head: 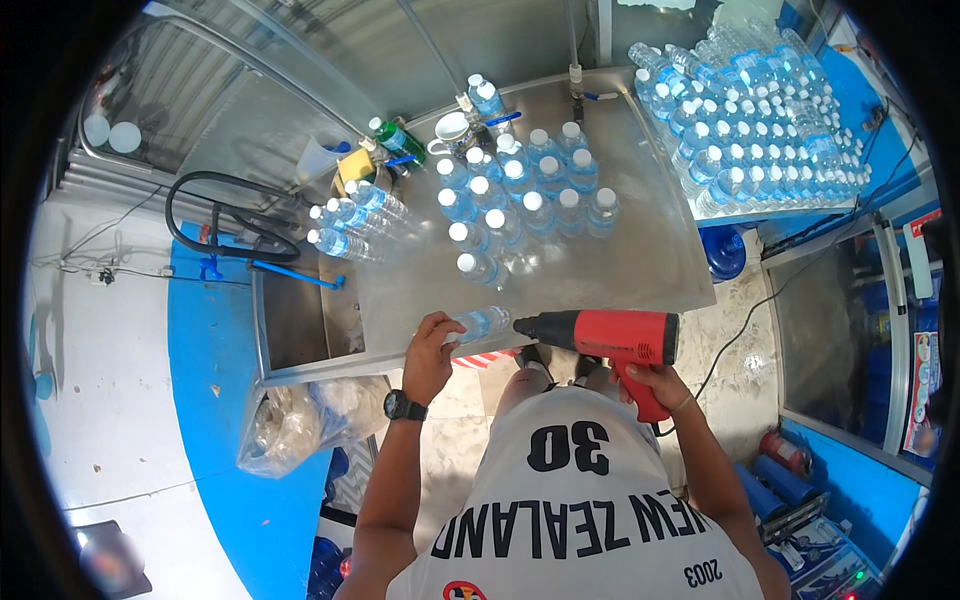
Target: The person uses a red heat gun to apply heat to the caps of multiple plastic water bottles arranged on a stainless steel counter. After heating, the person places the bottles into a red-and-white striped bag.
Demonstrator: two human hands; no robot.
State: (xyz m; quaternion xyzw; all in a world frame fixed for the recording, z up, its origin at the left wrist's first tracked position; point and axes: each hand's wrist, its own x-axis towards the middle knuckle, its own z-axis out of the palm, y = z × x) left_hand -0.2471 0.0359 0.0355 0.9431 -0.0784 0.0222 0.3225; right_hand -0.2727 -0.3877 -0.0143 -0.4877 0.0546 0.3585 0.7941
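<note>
My left hand (431,352) grips a clear plastic water bottle (484,324) by its cap end, holding it on its side over the near edge of the steel counter. In my right hand (656,384) is a red heat gun (622,337) with a black nozzle, held by its handle. The nozzle tip points left at the bottle's base, a small gap apart. Beyond them, several capped bottles (540,214) stand upright in rows on the steel counter (645,262). Several more bottles (349,225) lie on their sides at the left.
A sink basin (300,322) opens at the counter's left, near a black hose (176,214). A mug (452,131), a green bottle (397,141) and a yellow sponge (355,165) sit at the back. Many bottles (757,150) crowd a right-hand shelf. The power cord (739,330) trails right.
</note>
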